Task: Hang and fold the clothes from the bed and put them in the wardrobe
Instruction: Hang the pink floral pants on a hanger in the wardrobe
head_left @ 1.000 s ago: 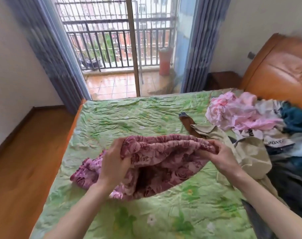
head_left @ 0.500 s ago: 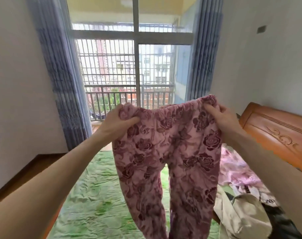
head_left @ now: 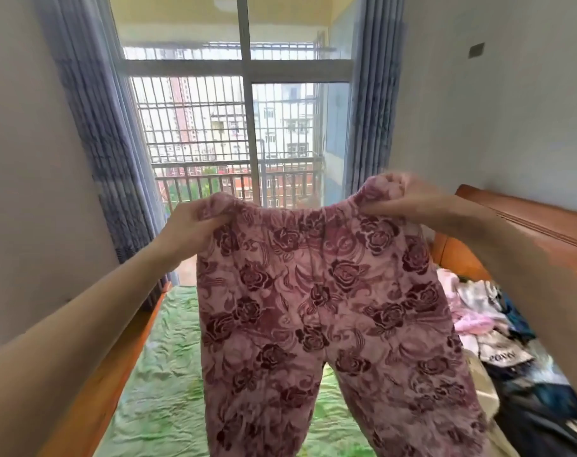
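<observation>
Hands grip pink rose-patterned fleece trousers (head_left: 320,311) by the waistband, left hand (head_left: 189,230) and right hand (head_left: 409,202) pinching opposite corners, holding them spread above the green-quilted bed (head_left: 161,374).

We have only one view, a wide-angle camera on the person's head. It looks forward and a little down, along both bare forearms, which enter from the lower left and lower right corners. The left hand (head_left: 194,225) and the right hand (head_left: 412,202) are close to the lens, at the middle height of the frame, and the rose-patterned trousers (head_left: 330,318) between them fill the lower centre. Behind, the camera faces the barred balcony window (head_left: 247,133) across the bed (head_left: 161,384). The wide lens bends the walls and curtains (head_left: 92,127) at the edges. No second view shares the scene.
</observation>
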Demonstrator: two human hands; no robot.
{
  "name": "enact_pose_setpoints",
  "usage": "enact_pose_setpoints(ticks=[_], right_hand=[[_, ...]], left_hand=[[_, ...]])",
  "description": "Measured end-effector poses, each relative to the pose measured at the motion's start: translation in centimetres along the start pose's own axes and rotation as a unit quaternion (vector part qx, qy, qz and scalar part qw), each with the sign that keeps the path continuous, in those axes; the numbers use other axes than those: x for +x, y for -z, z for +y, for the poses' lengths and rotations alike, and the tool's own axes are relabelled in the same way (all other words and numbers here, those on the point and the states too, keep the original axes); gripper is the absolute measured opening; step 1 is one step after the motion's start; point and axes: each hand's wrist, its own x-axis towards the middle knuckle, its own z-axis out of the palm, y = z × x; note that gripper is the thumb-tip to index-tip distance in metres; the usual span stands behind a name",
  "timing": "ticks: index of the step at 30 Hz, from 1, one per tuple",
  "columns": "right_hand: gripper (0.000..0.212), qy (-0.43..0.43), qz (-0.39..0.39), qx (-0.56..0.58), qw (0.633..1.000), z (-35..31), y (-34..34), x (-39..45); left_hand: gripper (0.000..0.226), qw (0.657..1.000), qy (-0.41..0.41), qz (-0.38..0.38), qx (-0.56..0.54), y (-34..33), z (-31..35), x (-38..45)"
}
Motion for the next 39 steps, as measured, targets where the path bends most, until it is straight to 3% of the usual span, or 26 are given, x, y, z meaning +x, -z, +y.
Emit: enact_pose_setpoints(ticks=[3, 7, 10, 12, 16, 21, 23, 25, 28, 32, 35, 39], right_hand=[[0.037, -0.021, -0.017, -0.061, 0.998, 0.4, 0.1, -0.6], [0.044, -0.001, -0.029, -0.037, 0.999, 0.7, -1.2, -1.6], [0.045, 0.003, -0.008, -0.051, 0.999, 0.4, -1.9, -2.5], [0.051, 0.002, 0.01, -0.059, 0.998, 0.4, -2.1, -2.9], [0.058, -0.005, -0.018, -0.06, 0.998, 0.1, -1.8, -3.7], [0.042, -0.046, -0.131, 0.048, 0.989, -0.7, 0.0, -5.4], [0.04, -0.026, -0.12, 0.062, 0.99, -0.4, 0.5, -5.5], [0.037, 0.043, -0.055, -0.028, 0.997, 0.6, 1.0, -5.0], [0.039, 0.14, 0.02, -0.14, 0.98, 1.7, 1.5, -4.3], [0.048, 0.161, 0.017, -0.087, 0.983, 2.3, 2.1, -4.2], [0.049, 0.151, -0.018, -0.045, 0.987, 1.8, 2.2, -4.1], [0.048, 0.216, -0.057, -0.072, 0.972, -0.2, 0.9, -3.6]], left_hand=[[0.02, 0.998, 0.02, -0.006, -0.056, -0.7, 0.1, -0.9], [0.013, 0.99, 0.063, -0.056, -0.116, -2.2, 0.9, -1.8], [0.059, 0.995, 0.047, -0.092, 0.005, -2.0, 1.0, -3.1], [0.072, 0.995, 0.031, -0.064, 0.07, -1.6, 0.7, -3.7], [0.058, 0.999, -0.011, 0.029, 0.041, -0.6, 0.5, -4.0], [0.029, 0.999, -0.032, 0.036, -0.001, -0.7, 1.1, -4.5], [0.023, 0.999, -0.021, 0.036, -0.03, -1.3, 1.7, -5.0], [0.021, 0.998, -0.005, 0.053, -0.03, -2.3, 2.5, -5.5], [0.026, 0.998, 0.0, 0.056, 0.027, -4.0, 3.9, -7.1], [0.065, 0.99, 0.002, 0.048, 0.133, -3.9, 5.5, -9.5], [0.058, 0.973, -0.013, 0.129, 0.192, -2.7, 6.5, -10.8], [0.059, 0.96, -0.023, 0.193, 0.202, -0.6, 7.5, -13.6]])
